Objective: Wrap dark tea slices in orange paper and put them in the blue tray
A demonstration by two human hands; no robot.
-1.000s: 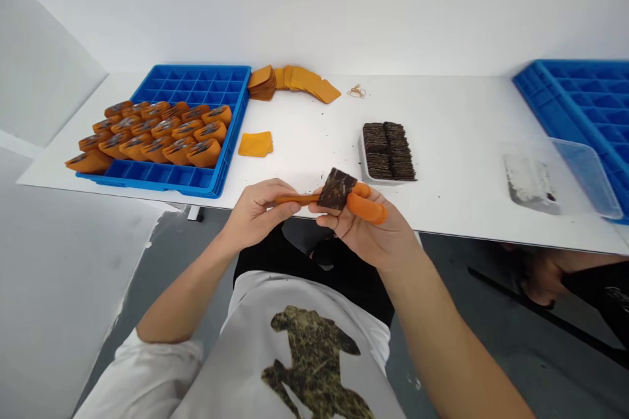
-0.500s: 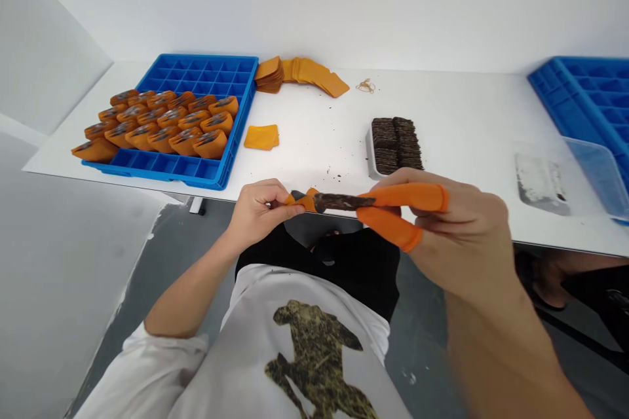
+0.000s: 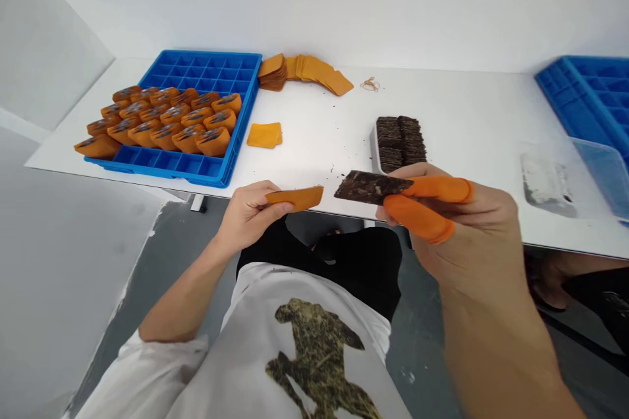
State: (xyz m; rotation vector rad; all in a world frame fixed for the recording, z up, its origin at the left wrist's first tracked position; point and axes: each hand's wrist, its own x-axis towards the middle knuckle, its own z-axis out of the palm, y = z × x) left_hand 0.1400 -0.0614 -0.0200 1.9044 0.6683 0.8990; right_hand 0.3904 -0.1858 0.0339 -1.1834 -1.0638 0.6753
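Note:
Between the thumb and fingers of my left hand [image 3: 253, 211] is a small orange paper envelope [image 3: 301, 199], its end pointing right. My right hand [image 3: 457, 222], with orange finger cots on thumb and forefinger, pinches a thin dark brown pressed slab [image 3: 366, 187]. The slab's left end is a short gap away from the envelope. Just behind my right hand, a white tub [image 3: 375, 152] holds two rows of similar dark slabs [image 3: 400, 139], partly hidden by the fingers.
A blue divided tray [image 3: 221, 173] at left holds several filled orange envelopes [image 3: 171, 114]. More flat envelopes [image 3: 314, 72] fan out along the back near rubber bands [image 3: 371, 84]; a few lie nearer [image 3: 264, 135]. At right are a clear plastic lid [image 3: 550, 183] and blue trays [image 3: 580, 98]. Someone's leg [image 3: 555, 278] shows below the table.
The slab has been drawn away to the right from the envelope, where its end was touching, and now tilts to show its broad face. The envelope has turned flatter, its opening no longer gaping.

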